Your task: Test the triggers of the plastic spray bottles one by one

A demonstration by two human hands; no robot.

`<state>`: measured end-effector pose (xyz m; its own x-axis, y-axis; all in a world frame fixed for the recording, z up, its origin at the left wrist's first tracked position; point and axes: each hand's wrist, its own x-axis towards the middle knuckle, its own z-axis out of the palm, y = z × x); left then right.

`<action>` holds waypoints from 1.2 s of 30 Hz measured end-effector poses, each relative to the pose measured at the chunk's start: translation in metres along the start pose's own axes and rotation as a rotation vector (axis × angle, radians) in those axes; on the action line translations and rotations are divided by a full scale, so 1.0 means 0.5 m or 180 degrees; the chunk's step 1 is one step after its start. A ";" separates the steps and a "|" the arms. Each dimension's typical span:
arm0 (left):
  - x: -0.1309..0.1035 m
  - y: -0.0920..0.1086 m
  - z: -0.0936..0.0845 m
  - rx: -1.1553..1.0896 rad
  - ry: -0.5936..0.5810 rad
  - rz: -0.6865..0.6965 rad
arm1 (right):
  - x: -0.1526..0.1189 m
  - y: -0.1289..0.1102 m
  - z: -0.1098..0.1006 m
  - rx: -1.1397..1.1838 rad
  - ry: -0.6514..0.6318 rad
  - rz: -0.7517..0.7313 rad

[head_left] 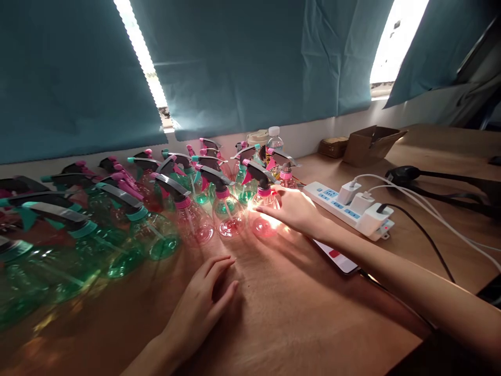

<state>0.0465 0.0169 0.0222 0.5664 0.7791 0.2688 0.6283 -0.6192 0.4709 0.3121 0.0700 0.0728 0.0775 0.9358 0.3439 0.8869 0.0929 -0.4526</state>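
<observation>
A clear pink spray bottle (263,225) with a black and pink trigger head stands upright at the right end of a group of spray bottles. My right hand (291,208) is closed around its right side just below the collar, the thumb in front and the other fingers partly hidden behind it. Another pink spray bottle (229,219) stands just left of it. My left hand (203,292) lies on the brown table (289,318), fingers apart and holding nothing. Green spray bottles, such as one with a teal collar (158,237), fill the left side.
A white power strip (326,196) with several plugged-in chargers and cables lies at right. Beneath my right forearm is a flat phone-like device (340,258). Behind stand a cardboard box (370,146) and a clear capped bottle (275,140). Blue-green curtains (242,62) hang at the back.
</observation>
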 end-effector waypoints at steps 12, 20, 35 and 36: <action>0.022 0.033 0.045 -0.1017 0.0014 0.0105 | -0.152 -0.056 -0.045 0.0508 -0.0249 -0.0919; -0.025 0.025 0.000 -0.1219 0.0152 0.0130 | -0.158 -0.125 -0.026 0.0820 -0.0256 -0.1459; -0.072 -0.019 -0.022 -0.1183 -0.0094 0.0250 | -0.135 -0.234 0.011 0.2570 -0.0761 -0.1313; -0.078 -0.024 -0.019 -0.1121 -0.0083 0.0150 | -0.133 -0.233 0.013 0.2543 -0.0780 -0.1280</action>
<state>0.0118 -0.0049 0.0141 0.6066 0.7450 0.2777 0.3813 -0.5791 0.7206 0.2005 -0.0007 0.0973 -0.3472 0.8197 0.4556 0.2420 0.5476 -0.8010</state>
